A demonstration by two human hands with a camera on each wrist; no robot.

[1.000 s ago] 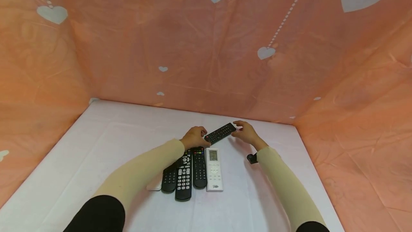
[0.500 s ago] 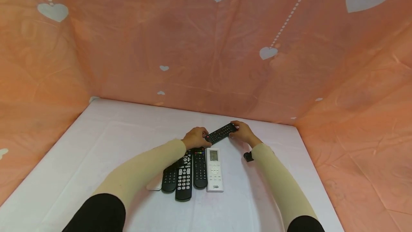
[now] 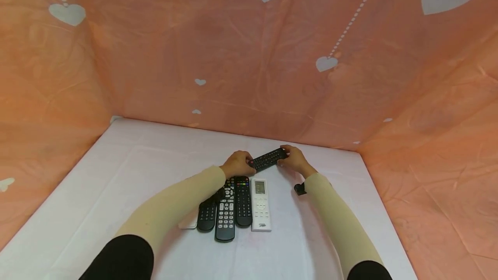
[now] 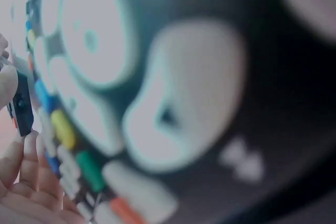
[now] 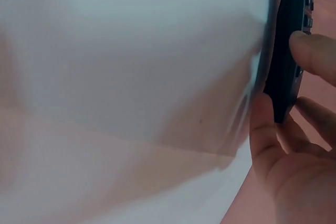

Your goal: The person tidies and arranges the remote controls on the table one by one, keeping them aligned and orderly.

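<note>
A slim black remote control (image 3: pixel 269 159) is stretched between my two hands at the back of the table, slanting up to the right. My left hand (image 3: pixel 237 164) pinches its lower left end; in the left wrist view the thumb and fingers (image 4: pixel 31 166) meet around that end. The other end is gripped by my right hand (image 3: pixel 295 160). In the right wrist view, the thumb lies on the button side of the remote (image 5: pixel 287 30) and fingers support it from below. Close under my left forearm, a long black remote (image 3: pixel 225 217) with pale buttons lies on the table.
Beside it are a black remote (image 3: pixel 206 218), another with coloured keys (image 3: pixel 244 204) and a white remote (image 3: pixel 261 211) with a display. A white item (image 3: pixel 189 221) is mostly hidden under my sleeve. Orange cloth (image 3: pixel 233 98) walls the white table (image 3: pixel 136 154).
My right hand has shifted left and taken hold of the remote's right end, where its fingers stood spread beside it before. The left hand keeps its pinch; the row of remotes lies still.
</note>
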